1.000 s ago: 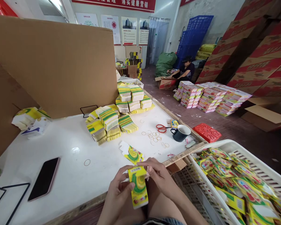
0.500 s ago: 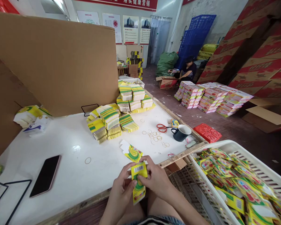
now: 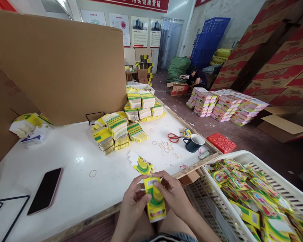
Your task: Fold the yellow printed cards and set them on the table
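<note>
Between my two hands is a small yellow and green printed carton (image 3: 156, 203) with a barcode at its upper end. My left hand (image 3: 135, 198) grips its left edge with thumb and fingers. On its upper right, my right hand (image 3: 172, 193) presses the thumb against the face, with the fingers behind the top. Just beyond my fingers, a flat carton blank (image 3: 142, 164) lies on the white table (image 3: 73, 195). Bundled stacks of carton blanks (image 3: 116, 126) stand farther back.
At right, a white plastic basket (image 3: 228, 210) holds many folded cartons. A dark mug (image 3: 195, 144), red-handled scissors (image 3: 173, 137) and rubber bands (image 3: 166, 147) lie near the table's right edge. A phone (image 3: 45, 190) rests at left. Another person (image 3: 197, 78) sits at the back.
The carton has turned so more of its printed face shows, and its lower end has swung right. My right thumb has moved up toward the barcode.
</note>
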{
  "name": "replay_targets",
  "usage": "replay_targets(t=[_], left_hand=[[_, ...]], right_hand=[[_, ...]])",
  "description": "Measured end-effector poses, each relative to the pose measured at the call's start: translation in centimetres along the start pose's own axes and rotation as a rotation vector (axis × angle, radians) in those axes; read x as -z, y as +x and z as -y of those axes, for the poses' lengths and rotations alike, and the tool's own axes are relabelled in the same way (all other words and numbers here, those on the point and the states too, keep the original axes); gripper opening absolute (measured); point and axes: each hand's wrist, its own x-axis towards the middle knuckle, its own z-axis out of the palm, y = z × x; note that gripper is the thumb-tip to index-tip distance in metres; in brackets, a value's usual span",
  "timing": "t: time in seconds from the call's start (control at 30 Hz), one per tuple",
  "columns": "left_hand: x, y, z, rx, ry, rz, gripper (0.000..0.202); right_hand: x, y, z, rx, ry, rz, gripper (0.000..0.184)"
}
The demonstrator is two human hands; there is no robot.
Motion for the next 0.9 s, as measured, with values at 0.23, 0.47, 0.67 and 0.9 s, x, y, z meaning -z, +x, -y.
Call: replay_targets(t=[0.23,0.47,0.67,0.9], left_hand=[[1.2,1.6,2.6,-0.033,0.306,-0.158,0.039],[2.1,1.9,4.8,-0.015,0.360,-0.176,0.035],[3.9,0.5,4.9,0.003,0.403,-0.277,0.035],[4.9,0.5,5.6,0.027,0.342,-0.361,0.038]], right_hand=[[12.1,-2.1,-1.1,-0.120,-0.916,-0.810,0.041],[3.0,3.2,-5.4,-0.187,-0.688,-0.371,0.030],[-7.3,8.5,-8.6,-0.260,-0.585,-0.223,0.036],[-7.0,8.9,-9.5,-0.331,-0.402,-0.285,0.029]])
